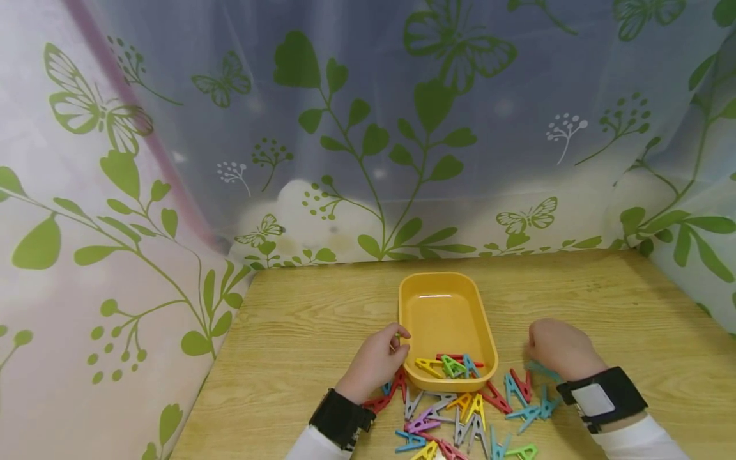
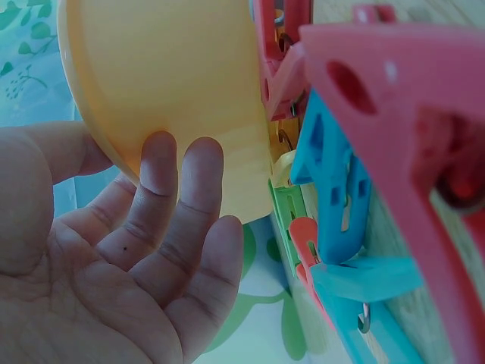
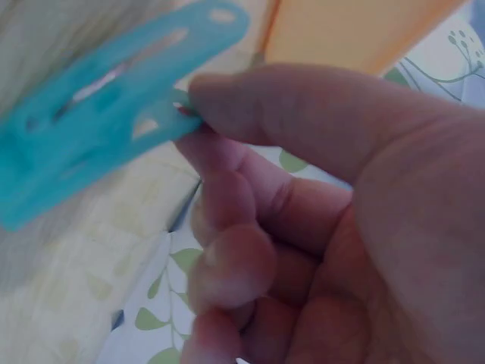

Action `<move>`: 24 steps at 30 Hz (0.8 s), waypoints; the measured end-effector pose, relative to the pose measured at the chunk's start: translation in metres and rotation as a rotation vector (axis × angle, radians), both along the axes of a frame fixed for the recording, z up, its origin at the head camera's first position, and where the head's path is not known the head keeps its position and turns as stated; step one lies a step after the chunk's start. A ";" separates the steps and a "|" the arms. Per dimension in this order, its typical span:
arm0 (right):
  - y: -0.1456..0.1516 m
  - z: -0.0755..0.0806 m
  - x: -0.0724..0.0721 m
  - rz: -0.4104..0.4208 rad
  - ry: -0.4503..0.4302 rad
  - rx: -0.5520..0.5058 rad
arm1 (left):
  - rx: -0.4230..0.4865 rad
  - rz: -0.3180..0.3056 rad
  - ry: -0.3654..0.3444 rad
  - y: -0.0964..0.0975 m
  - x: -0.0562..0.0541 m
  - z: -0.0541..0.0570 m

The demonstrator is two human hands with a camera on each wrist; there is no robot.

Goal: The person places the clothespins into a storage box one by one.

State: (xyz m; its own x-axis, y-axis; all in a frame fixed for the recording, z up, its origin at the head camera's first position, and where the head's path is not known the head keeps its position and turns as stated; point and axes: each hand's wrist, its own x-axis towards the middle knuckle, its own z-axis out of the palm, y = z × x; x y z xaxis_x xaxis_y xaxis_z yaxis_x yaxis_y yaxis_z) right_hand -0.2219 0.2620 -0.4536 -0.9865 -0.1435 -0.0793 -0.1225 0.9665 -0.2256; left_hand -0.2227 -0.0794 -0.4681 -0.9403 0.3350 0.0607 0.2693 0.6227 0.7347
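Note:
A yellow plastic tray stands on the table with several clothespins in its near end. My left hand grips the tray's left rim, its fingers lying against the outer wall in the left wrist view. Right of the tray, my right hand pinches a teal clothespin by one end between thumb and index finger. The other fingers are curled beneath. From the head, the hand hides part of that clothespin.
Loose clothespins in red, blue, grey, purple, yellow and green lie scattered along the tray's near side, including a purple clothespin and a blue clothespin. A patterned curtain hangs behind the wooden table and along its sides.

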 end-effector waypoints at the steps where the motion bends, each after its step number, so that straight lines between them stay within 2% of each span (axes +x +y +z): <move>1: -0.001 0.002 0.000 0.002 0.020 0.007 | 0.002 0.000 0.000 0.000 0.000 0.000; 3: -0.004 0.005 0.000 0.011 0.082 0.015 | 0.005 -0.001 0.001 0.000 0.001 0.001; 7: -0.012 0.011 0.002 0.040 0.285 0.022 | 0.004 0.000 0.006 -0.001 0.001 0.002; 12: -0.024 0.020 0.007 0.061 0.535 -0.037 | -0.003 0.008 0.006 0.000 0.001 0.002; 15: -0.030 0.026 0.010 0.105 0.643 -0.065 | 0.003 0.009 0.002 0.000 0.001 0.003; 19: -0.040 0.030 0.014 0.194 0.713 -0.069 | 0.004 0.007 0.001 0.000 0.000 0.001; 24: -0.051 0.028 0.018 0.282 0.686 -0.071 | 0.005 0.006 0.000 0.000 0.000 -0.001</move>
